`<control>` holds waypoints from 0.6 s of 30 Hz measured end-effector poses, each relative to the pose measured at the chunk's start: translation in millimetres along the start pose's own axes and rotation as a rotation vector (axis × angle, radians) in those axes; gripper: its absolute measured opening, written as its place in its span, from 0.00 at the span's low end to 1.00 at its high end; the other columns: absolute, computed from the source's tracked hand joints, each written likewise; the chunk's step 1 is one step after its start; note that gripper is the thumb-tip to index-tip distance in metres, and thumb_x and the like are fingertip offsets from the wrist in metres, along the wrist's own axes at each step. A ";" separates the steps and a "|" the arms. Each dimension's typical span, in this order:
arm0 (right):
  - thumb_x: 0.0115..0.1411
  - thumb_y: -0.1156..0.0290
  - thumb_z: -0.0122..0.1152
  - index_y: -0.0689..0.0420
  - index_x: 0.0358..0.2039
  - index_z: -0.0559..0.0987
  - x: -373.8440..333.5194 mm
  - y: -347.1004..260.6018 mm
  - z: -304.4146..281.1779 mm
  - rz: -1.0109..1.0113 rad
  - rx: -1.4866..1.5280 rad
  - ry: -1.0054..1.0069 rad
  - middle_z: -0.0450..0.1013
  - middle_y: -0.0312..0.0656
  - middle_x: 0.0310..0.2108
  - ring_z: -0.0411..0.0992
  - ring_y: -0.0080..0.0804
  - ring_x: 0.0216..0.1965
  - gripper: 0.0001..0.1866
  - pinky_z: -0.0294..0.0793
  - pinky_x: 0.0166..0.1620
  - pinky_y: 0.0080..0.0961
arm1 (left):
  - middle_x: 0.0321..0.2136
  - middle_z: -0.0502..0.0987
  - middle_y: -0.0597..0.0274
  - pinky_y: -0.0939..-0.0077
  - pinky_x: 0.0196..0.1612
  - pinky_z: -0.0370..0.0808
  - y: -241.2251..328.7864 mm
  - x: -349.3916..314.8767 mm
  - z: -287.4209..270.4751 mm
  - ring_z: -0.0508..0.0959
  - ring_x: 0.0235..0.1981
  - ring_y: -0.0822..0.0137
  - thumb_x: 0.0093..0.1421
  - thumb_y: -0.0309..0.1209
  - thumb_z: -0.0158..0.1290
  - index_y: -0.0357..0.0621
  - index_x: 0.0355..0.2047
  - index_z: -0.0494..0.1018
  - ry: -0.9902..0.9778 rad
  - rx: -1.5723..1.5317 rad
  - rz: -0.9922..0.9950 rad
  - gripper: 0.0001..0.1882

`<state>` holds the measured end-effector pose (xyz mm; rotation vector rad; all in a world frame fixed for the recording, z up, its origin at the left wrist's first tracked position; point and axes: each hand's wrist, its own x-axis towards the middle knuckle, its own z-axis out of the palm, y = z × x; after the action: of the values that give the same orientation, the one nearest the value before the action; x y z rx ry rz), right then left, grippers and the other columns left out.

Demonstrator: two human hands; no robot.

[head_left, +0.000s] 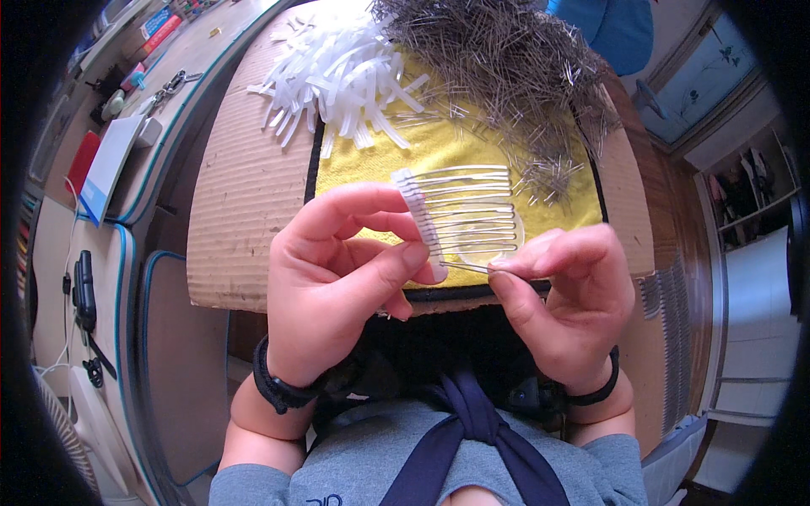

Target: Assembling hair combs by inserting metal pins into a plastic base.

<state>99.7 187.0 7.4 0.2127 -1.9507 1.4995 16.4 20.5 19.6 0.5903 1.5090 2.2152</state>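
Note:
Between the thumb and fingers of my left hand (337, 266) is a wire hair comb (472, 202), held by its white plastic strip (420, 221). Several U-shaped metal prongs stick out of the strip to the right. My right hand (578, 295) pinches the looped end of one wire pin (466, 266). That pin's other end meets the strip near its lower end, beside my left thumb; whether it sits inside the strip is too small to tell. A round, clear patch (506, 228) shows behind the prongs, over a yellow cloth (359, 173).
Loose wire pins (506, 63) form a large dark heap at the far right of the cloth, with a few scattered nearer. White plastic strips (346, 80) are piled at the far left. Corrugated cardboard (240, 194) lies beneath. A blue-edged table (181, 93) stands left.

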 end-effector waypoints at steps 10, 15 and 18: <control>0.47 0.86 0.59 0.61 0.33 0.58 5.2 -7.8 -1.0 0.243 0.097 -0.018 0.68 0.38 0.24 0.69 0.17 0.27 0.19 0.69 0.31 0.12 | 0.32 0.75 0.58 0.89 0.23 0.75 -3.5 -0.3 2.2 0.78 0.29 0.71 0.51 0.17 0.52 0.35 0.43 0.68 -0.005 0.095 -0.020 0.16; 0.47 0.84 0.61 0.61 0.35 0.62 6.6 -11.7 -6.7 0.318 0.098 -0.049 0.69 0.37 0.26 0.71 0.18 0.28 0.18 0.70 0.33 0.14 | 0.30 0.75 0.56 0.90 0.15 0.69 -2.8 -0.2 10.0 0.78 0.24 0.70 0.50 0.15 0.49 0.34 0.42 0.66 0.078 0.204 -0.028 0.17; 0.52 0.75 0.61 0.63 0.38 0.71 16.6 -5.1 -31.1 0.182 -0.005 0.072 0.73 0.38 0.30 0.72 0.21 0.30 0.14 0.70 0.37 0.16 | 0.31 0.75 0.56 0.92 0.14 0.67 -3.9 -2.6 0.6 0.78 0.23 0.71 0.50 0.17 0.50 0.34 0.43 0.66 0.127 0.198 -0.018 0.18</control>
<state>101.9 217.9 25.1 -0.0211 -1.9589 1.5943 19.3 20.9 15.8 0.4999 1.8063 2.1401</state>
